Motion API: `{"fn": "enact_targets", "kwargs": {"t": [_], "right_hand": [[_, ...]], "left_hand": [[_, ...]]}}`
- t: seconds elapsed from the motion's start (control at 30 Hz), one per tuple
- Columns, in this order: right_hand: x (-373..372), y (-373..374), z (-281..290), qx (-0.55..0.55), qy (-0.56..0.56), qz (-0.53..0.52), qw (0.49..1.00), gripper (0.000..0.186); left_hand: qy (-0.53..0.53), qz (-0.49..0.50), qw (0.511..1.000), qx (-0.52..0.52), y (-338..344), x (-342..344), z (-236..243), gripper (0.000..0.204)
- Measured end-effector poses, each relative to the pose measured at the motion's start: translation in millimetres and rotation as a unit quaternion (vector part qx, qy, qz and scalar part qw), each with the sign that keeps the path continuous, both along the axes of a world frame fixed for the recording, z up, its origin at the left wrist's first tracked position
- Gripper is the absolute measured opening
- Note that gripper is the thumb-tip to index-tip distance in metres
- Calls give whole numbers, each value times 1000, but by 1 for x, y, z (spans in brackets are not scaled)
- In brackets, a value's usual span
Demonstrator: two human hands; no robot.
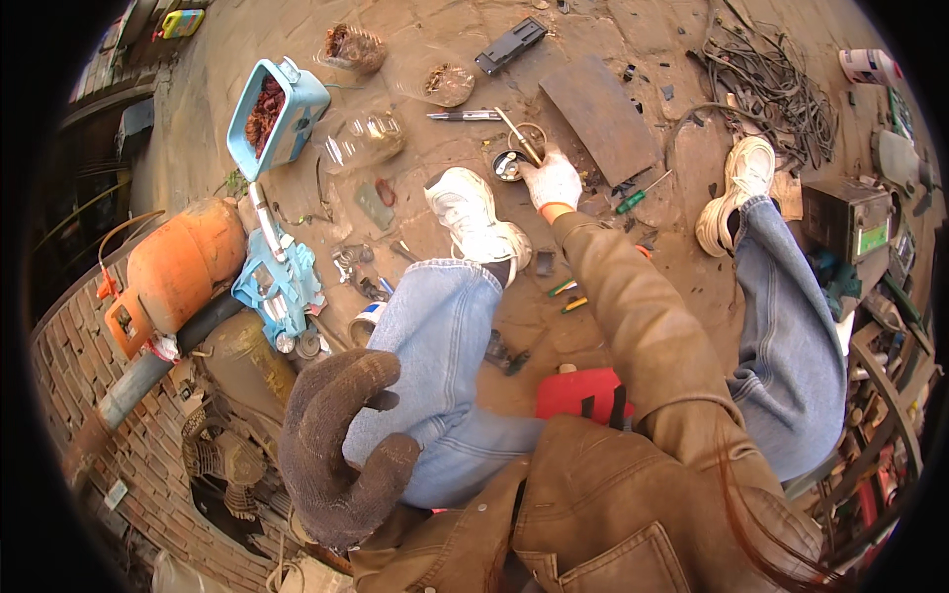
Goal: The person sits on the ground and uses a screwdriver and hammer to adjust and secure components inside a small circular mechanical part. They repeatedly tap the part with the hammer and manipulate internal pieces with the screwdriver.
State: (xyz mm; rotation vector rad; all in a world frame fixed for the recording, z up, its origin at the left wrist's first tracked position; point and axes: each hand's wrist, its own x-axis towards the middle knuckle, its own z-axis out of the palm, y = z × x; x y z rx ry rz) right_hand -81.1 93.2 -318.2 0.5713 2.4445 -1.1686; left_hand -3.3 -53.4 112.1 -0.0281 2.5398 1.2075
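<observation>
My right hand (552, 183), in a white glove, is closed around a thin rod-shaped tool (519, 136) with a pale upper part and a brassy lower part. It is held just above a small round tin (509, 165) with silvery bits inside. My left hand (346, 445), in a thick dark brown glove, hangs over my left thigh. Its fingers are curved, thumb apart, and nothing shows between them. A flat dark metal plate (598, 119) lies to the right of the tin, with a green-handled screwdriver (638, 198) below it. Beyond the tin rests a pen-shaped tool (465, 116).
Ahead left stand a blue bucket (297, 124) of reddish scraps and clear plastic containers (364, 138). An orange gas cylinder (188, 259) lies at the left beside a light-blue bag (282, 287). Tangled cables (771, 94) are heaped far right. A red pouch (581, 393) sits between my legs.
</observation>
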Motion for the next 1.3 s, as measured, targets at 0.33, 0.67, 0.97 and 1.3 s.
{"fn": "enact_targets", "kwargs": {"t": [0.33,0.67,0.97,1.3], "right_hand": [[2,-12,-16,5,29,192,981,36],[3,-2,-18,-31,-42,166,985,37],[-29,4,-10,-73,-52,226,970,40],[107,13,58,-106,-66,-183,975,45]], "left_hand": [[11,-38,999,-26,2,-1,-2,51],[64,-175,978,-91,10,-12,0,48],[21,-109,992,-52,9,-9,-9,52],[-60,-199,977,-54,17,-13,-20,54]]}}
